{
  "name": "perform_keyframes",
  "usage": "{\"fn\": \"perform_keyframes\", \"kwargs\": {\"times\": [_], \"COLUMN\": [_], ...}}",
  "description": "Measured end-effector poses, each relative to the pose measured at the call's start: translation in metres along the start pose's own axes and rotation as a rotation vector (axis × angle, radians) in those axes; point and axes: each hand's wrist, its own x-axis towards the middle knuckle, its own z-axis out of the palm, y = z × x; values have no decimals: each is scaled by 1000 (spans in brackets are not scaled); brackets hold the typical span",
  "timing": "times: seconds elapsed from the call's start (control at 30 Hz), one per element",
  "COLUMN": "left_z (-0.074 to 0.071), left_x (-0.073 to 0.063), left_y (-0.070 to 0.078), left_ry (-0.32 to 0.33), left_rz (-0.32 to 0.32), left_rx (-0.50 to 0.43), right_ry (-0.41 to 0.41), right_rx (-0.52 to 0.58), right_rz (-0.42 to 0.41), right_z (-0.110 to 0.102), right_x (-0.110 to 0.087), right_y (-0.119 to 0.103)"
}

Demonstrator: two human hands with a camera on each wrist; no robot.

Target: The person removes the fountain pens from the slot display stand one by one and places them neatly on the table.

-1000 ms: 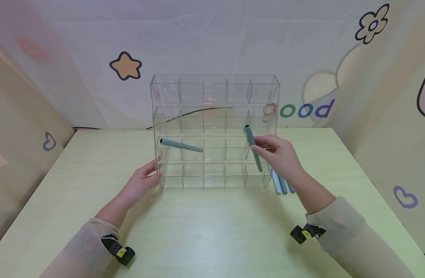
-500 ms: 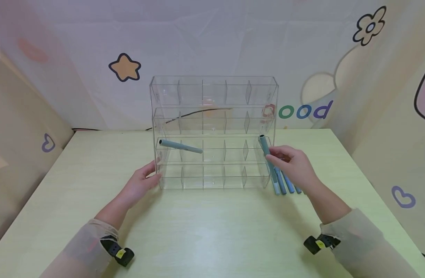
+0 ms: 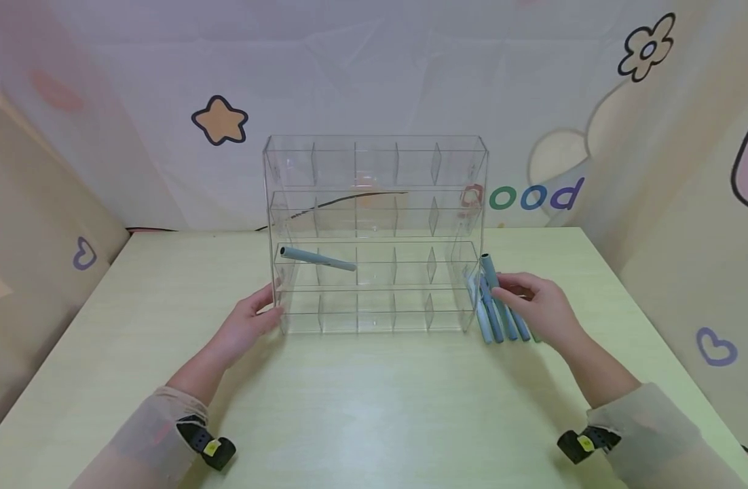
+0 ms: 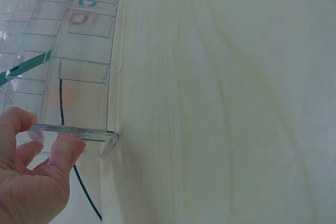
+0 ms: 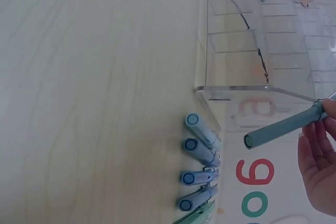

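Note:
A clear acrylic organizer with rows of compartments stands on the table. My left hand grips its left side panel; in the left wrist view, thumb and fingers of the hand lie on either side of the panel edge. My right hand pinches a grey-blue pen, tilted, just off the organizer's right side. The right wrist view shows this held pen above the table, its end towards the camera. Another grey-blue pen leans slantwise in a left compartment of the third row down.
Several blue pens lie side by side at the organizer's right, below my right hand. A green pen ends that row. Behind the table hangs a printed cloth.
My right hand has moved right and down with its pen, from in front of the organizer's right compartments to over the row of pens. The left hand stays put.

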Motion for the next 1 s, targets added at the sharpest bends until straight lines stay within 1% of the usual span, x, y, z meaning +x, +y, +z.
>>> {"fn": "perform_keyframes", "kwargs": {"times": [0.27,0.4,0.57,0.77,1.0], "left_z": [-2,-2,-2,-2,-1], "left_x": [1,2,2,2,2], "left_y": [-1,-3,-4,-2,-2], "left_ry": [5,3,4,6,3], "left_rz": [9,18,23,21,0], "left_rx": [12,0,3,13,4], "right_ry": [11,30,33,0,-72], "right_rx": [-53,-98,-143,-176,-178], "right_rz": [44,55,94,135,214], "right_z": [-13,-19,-27,-38,-46], "right_x": [-2,0,5,12,22], "right_y": [20,33,50,68,88]}}
